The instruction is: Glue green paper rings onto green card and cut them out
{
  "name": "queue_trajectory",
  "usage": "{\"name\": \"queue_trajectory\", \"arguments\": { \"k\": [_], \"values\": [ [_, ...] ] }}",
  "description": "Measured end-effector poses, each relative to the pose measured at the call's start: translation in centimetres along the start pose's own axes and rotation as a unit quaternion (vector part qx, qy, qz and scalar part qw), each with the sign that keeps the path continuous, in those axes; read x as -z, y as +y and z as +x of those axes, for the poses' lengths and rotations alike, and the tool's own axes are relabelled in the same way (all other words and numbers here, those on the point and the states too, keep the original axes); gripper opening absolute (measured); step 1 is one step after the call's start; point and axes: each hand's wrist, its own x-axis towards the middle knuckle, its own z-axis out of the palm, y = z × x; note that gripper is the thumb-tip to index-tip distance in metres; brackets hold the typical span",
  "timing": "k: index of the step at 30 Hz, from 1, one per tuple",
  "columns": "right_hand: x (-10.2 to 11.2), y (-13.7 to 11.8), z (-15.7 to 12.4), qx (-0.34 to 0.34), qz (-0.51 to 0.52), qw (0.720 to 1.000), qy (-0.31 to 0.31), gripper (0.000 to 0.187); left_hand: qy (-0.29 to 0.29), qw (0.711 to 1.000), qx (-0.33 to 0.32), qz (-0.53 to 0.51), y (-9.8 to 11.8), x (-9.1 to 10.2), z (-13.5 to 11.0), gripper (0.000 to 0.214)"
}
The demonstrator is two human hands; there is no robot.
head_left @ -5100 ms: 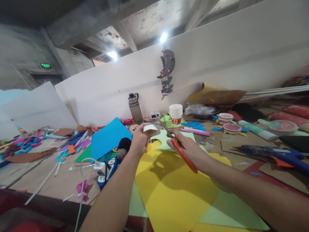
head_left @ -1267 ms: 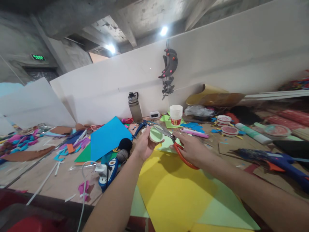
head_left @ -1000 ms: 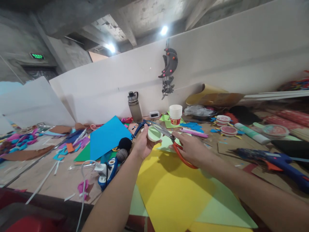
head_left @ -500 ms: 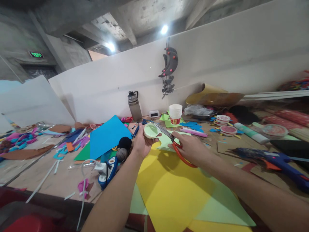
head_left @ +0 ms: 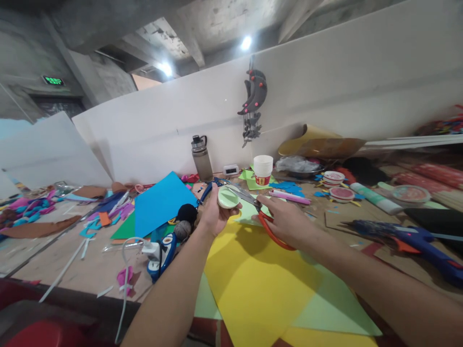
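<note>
My left hand (head_left: pixel 214 215) grips a round pale-green disc with a whitish rim (head_left: pixel 227 197), holding it above the paper sheets; its underside is hidden. In my right hand (head_left: pixel 284 217) are scissors with orange handles (head_left: pixel 266 222), their metal blades pointing left to the upper edge of the disc. Whether the blades touch the rim I cannot tell. Below both hands lie a yellow paper sheet (head_left: pixel 260 284) and a pale-green sheet (head_left: pixel 336 308).
A blue sheet (head_left: pixel 159 205) and a power strip (head_left: pixel 166 253) are to the left. Behind stand a bottle (head_left: pixel 201 161) and stacked paper cups (head_left: pixel 263 168). On the right lie a blue glue gun (head_left: pixel 408 236), a rolled tube (head_left: pixel 376 198) and round decorated discs (head_left: pixel 342 194).
The pale-green disc has tilted slightly in my left hand, and the scissor blades have shifted a little against its upper edge. Both hands keep their hold.
</note>
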Motion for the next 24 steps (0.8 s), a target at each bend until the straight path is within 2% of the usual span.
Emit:
{"name": "queue_trajectory", "arguments": {
  "k": [13, 19, 24],
  "values": [
    [0.3, -0.4, -0.1, -0.001, -0.038, 0.999, -0.024, 0.047, -0.001, 0.999, 0.004, 0.033, 1.2, 0.4, 0.0, 0.062],
    [0.5, -0.5, 0.0, -0.014, -0.027, 0.999, -0.021, 0.052, -0.012, 0.995, -0.099, 0.030, 0.4, -0.1, -0.2, 0.051],
    [0.6, -0.6, -0.2, -0.016, -0.010, 1.000, -0.024, 0.053, 0.012, 0.993, -0.111, 0.040, -0.2, -0.2, -0.1, 0.047]
  ]
}}
